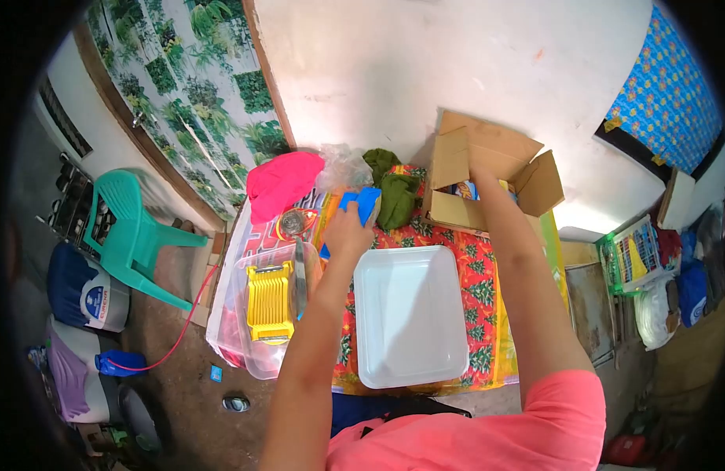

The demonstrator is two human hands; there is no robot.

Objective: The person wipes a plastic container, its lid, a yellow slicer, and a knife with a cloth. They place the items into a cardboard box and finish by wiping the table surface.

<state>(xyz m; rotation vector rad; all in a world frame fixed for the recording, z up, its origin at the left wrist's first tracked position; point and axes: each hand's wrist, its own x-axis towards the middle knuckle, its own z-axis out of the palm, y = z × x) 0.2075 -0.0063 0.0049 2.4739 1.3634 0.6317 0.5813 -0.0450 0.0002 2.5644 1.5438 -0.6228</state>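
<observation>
My left hand (347, 231) is at the back middle of the table, its fingers closed on a flat blue thing (367, 203) whose kind I cannot make out. My right hand (480, 177) reaches into an open cardboard box (461, 214); its fingers are hidden there. Some colourful packets (461, 189) show inside the box. In front of me lies a white plastic tray (410, 318). To its left, a clear plastic container (260, 363) holds a yellow slicer-like frame (270, 302). Beside the frame is a long metal blade or utensil (301, 279).
Dark green cloth (397, 200), a clear plastic bag (344, 167) and pink cloth (282, 185) lie along the table's back. A strainer (293, 224) sits near the container. A green chair (135, 231) stands left; a crate (633, 255) stands right.
</observation>
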